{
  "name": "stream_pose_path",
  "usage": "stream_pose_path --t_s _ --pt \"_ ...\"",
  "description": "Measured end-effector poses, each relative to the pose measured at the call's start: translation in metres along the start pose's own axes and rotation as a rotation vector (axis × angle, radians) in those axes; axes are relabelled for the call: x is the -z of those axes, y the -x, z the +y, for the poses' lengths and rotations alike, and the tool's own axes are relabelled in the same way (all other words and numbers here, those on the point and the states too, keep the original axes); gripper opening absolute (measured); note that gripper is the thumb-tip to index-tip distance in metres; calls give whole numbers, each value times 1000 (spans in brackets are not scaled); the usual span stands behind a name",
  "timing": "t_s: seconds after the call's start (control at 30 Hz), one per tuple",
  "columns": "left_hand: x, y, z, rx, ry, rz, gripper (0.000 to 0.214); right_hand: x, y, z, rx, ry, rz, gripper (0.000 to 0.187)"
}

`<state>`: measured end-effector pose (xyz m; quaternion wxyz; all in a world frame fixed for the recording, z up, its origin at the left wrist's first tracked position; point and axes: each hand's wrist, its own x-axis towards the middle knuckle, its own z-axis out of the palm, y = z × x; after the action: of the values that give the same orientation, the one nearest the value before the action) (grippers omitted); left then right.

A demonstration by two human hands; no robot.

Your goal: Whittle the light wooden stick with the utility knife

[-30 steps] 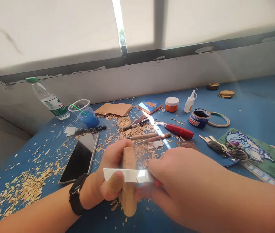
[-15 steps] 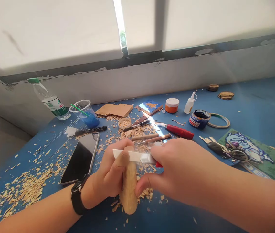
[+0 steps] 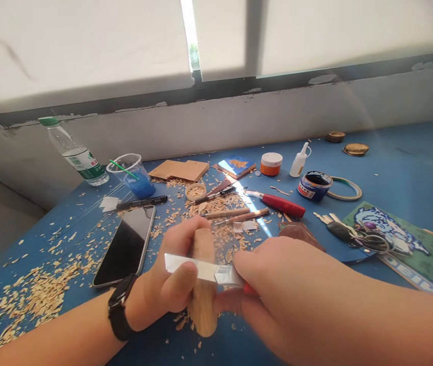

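A pale, elongated piece of wood (image 3: pixel 203 317) with a rounded near end stands out in front of me, and my left hand (image 3: pixel 181 269) is wrapped round it. My right hand (image 3: pixel 265 279) is closed on a utility knife (image 3: pixel 228 275), whose handle is mostly hidden; a bit of red shows below the fingers. The wide blade lies crosswise over the wood. My left thumb rests against the blade, and my right thumb is near the wood's right side.
Wood shavings (image 3: pixel 36 297) litter the blue table. A phone (image 3: pixel 126 246) and marker (image 3: pixel 142 202) lie left, behind them a cup of blue liquid (image 3: pixel 140 185) and a bottle (image 3: pixel 86 165). A red-handled carving knife (image 3: pixel 283 205), ink jar (image 3: pixel 313 187) and keys (image 3: pixel 348 234) are to the right.
The knife and my right hand have moved down along the wood, toward me. My left thumb has moved down with the blade. A brown piece beyond my right hand has come into sight.
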<state>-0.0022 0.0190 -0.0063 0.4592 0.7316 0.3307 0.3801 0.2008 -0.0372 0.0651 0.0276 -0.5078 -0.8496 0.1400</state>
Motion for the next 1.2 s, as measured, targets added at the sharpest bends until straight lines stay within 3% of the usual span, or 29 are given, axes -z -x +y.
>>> stream_pose_path --t_s 0.33,0.53,0.87,1.03,1.2 --pt "1 0 0 -42 -16 8 72 4 -3 1 24 -19 -124 32" --pt "-1 2 3 39 47 -67 71 -3 -4 7 23 -31 9 45" --pt "-4 1 3 23 32 -59 67 -13 -4 11 -2 -36 187 43" --pt "-3 0 7 10 -25 -55 57 -9 -6 15 -36 -16 183 69" --pt "3 -3 3 -22 -5 -90 62 -6 -8 17 0 -46 153 64"
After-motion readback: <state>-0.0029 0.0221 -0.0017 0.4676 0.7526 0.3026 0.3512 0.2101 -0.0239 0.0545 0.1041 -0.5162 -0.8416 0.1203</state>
